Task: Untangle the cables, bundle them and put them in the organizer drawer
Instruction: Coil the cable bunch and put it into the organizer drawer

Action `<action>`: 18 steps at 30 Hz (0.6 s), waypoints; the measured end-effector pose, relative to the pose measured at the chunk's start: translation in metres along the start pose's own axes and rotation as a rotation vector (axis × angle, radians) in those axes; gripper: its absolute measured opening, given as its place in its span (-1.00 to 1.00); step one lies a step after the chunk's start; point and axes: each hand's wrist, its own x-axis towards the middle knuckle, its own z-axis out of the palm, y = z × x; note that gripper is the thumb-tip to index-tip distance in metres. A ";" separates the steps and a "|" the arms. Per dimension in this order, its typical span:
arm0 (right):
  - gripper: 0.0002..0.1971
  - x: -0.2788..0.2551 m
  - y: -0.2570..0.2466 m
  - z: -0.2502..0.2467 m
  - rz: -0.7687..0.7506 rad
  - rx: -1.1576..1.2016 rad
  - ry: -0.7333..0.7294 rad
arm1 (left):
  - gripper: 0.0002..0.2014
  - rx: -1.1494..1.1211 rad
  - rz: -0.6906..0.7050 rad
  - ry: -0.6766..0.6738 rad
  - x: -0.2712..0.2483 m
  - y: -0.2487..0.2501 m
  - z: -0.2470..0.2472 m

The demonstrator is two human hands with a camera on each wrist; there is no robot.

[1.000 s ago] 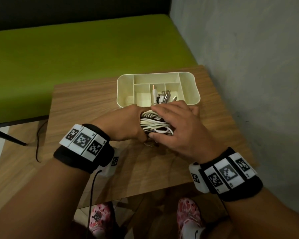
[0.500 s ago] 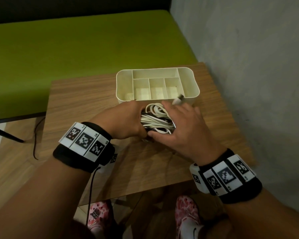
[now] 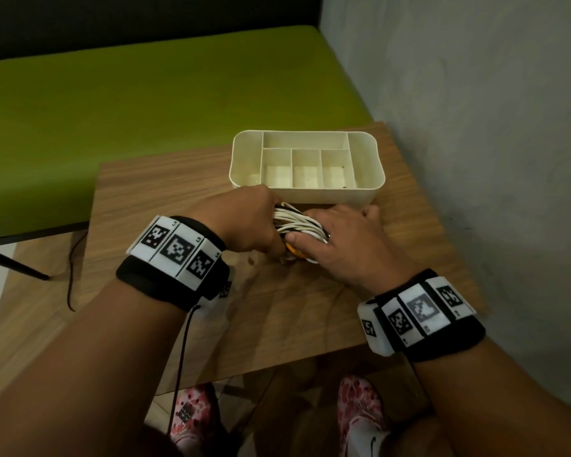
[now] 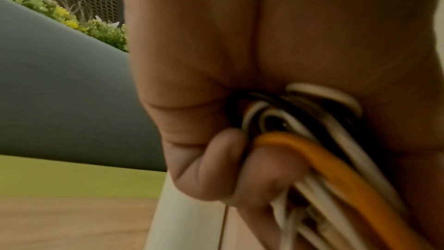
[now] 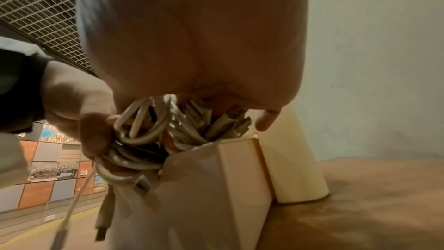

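A coiled bundle of white, black and orange cables is held over the wooden table just in front of the cream organizer drawer. My left hand grips the bundle's left end, fingers curled round the loops. My right hand wraps over its right end, thumb beneath. In the right wrist view the cable loops and several plugs bunch under the palm, and loose plug ends dangle below. The drawer's compartments look empty.
The wooden table ends close to me, with my patterned shoes below its edge. A grey wall runs along the right. A green bench surface lies behind the table. A thin black cord hangs off the table's left side.
The plug ends that stuck up over the drawer have been folded down into the bundle. My right hand has closed lower over the coil, and the drawer's compartments now show fully.
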 end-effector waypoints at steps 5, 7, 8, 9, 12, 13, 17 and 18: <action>-0.37 0.004 0.002 0.002 0.031 0.064 -0.021 | -0.63 -0.110 -0.048 -0.007 0.002 -0.002 -0.003; -0.47 0.005 0.003 0.001 0.043 0.057 -0.028 | -0.53 -0.202 -0.045 0.043 -0.002 -0.003 0.004; -0.52 0.005 0.003 0.001 0.049 0.051 -0.031 | -0.48 -0.256 -0.021 0.079 -0.005 -0.004 0.010; -0.54 0.006 0.002 0.001 0.058 0.040 -0.032 | -0.43 -0.304 0.012 0.119 -0.010 -0.004 0.017; -0.55 0.009 0.000 -0.001 0.090 -0.020 -0.059 | -0.17 -0.363 0.043 0.233 -0.026 -0.004 0.035; -0.55 0.010 0.000 -0.002 0.097 -0.046 -0.074 | -0.04 -0.382 0.064 0.248 -0.031 -0.004 0.038; -0.57 0.013 0.001 -0.005 0.115 -0.088 -0.136 | 0.28 -0.235 0.127 0.183 -0.038 -0.003 0.037; -0.57 0.014 0.001 -0.006 0.115 -0.093 -0.156 | 0.26 -0.125 0.133 0.169 -0.036 -0.003 0.036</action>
